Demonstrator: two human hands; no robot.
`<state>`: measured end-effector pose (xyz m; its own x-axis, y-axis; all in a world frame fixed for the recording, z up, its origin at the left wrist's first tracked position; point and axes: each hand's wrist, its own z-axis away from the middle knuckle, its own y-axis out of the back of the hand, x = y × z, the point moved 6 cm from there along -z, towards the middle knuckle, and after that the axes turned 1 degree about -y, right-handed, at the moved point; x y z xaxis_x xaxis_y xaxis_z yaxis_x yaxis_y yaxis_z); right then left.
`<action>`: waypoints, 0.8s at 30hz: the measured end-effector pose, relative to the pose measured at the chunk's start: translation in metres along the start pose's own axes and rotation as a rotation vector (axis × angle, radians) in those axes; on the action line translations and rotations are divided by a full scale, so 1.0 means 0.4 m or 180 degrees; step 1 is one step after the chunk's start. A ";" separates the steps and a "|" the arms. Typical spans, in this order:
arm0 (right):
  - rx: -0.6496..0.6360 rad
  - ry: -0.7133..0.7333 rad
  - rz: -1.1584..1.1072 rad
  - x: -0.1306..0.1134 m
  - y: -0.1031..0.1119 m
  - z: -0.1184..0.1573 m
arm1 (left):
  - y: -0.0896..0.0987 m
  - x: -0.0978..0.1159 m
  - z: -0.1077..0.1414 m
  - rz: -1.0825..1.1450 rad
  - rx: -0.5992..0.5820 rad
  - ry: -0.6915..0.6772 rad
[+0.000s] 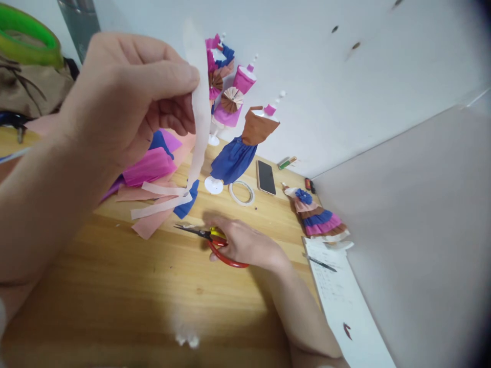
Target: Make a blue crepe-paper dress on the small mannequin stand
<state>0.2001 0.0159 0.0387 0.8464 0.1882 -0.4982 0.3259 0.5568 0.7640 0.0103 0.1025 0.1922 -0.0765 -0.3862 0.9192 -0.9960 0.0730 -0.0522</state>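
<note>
My left hand [141, 87] is raised high, thumb and fingers pinching a long white paper strip [200, 128] that hangs down toward the table. Low over the wood, my right hand [241, 243] grips scissors [226, 259] with red handles and dark blades pointing left. A bit of yellow [218, 233] shows by the scissor handles under my fingers; I cannot make out what it is. Beyond the blades lie two shorter white strips [155, 207] on peach crepe paper [148, 225], beside a blue paper piece [187, 202].
Small mannequins in paper dresses [233, 161] stand along the wall. Nearby are a tape roll [241, 193], a phone [266, 177], and pink paper [149, 167]. A striped paper dress [318, 220] and a written sheet [337, 296] with a pen [322, 263] lie right. White scraps [187, 340] sit in front.
</note>
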 end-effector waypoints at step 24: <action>0.0111 0.0071 0.2154 -0.069 -0.017 0.000 | -0.027 -0.017 0.001 0.0551 -0.0304 -0.0052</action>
<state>0.1744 0.0069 0.0472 0.8600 0.5029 0.0863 -0.2589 0.2843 0.9231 0.0214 0.1041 0.1863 -0.2479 -0.3752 0.8932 -0.9589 0.2262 -0.1711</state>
